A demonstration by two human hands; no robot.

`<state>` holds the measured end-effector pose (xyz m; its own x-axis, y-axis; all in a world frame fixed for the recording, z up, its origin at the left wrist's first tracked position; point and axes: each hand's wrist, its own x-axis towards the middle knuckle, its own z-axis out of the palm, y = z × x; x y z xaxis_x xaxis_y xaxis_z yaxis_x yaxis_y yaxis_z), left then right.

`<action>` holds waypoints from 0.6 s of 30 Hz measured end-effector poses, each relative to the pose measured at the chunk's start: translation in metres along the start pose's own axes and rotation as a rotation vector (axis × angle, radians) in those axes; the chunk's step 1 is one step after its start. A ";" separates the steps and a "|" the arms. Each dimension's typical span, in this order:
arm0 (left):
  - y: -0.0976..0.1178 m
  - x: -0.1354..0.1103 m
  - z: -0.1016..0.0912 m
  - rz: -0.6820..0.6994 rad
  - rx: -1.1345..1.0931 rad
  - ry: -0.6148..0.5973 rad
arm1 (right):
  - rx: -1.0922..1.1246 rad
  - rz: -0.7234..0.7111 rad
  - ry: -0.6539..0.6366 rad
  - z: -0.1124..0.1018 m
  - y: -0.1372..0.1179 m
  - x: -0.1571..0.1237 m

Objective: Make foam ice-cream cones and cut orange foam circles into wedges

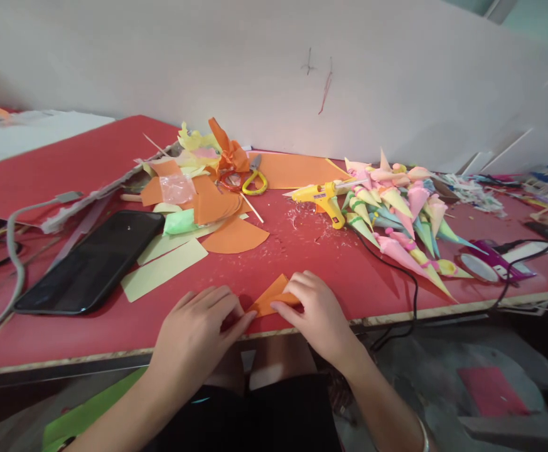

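An orange paper piece lies at the table's front edge between my hands, its right side curled over. My left hand pinches its left corner between thumb and fingers. With thumb and fingertips, my right hand grips the rolled right part. Beyond them, an orange paper sector rests flat on the red table. A yellow glue gun lies on its side, pointing left, beside a heap of pastel paper cones.
A black phone and pale yellow paper strips lie at the left. Yellow-handled scissors rest among paper scraps at the back. A black cord hangs over the front edge. A purple box sits at the right.
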<state>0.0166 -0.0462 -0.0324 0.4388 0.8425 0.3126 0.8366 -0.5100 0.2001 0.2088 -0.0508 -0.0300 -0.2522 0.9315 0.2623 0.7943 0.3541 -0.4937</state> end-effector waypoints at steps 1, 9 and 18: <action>0.000 0.000 0.000 -0.006 0.016 -0.007 | -0.031 0.013 0.006 0.000 0.000 0.000; 0.000 0.006 -0.007 -0.019 0.018 -0.108 | -0.125 0.080 0.036 0.003 -0.002 0.001; -0.020 0.008 -0.011 0.158 -0.182 -0.222 | -0.152 0.066 0.036 0.005 -0.001 0.002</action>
<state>-0.0007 -0.0311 -0.0243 0.6361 0.7574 0.1475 0.6886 -0.6434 0.3344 0.2045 -0.0490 -0.0328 -0.1789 0.9476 0.2647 0.8837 0.2730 -0.3801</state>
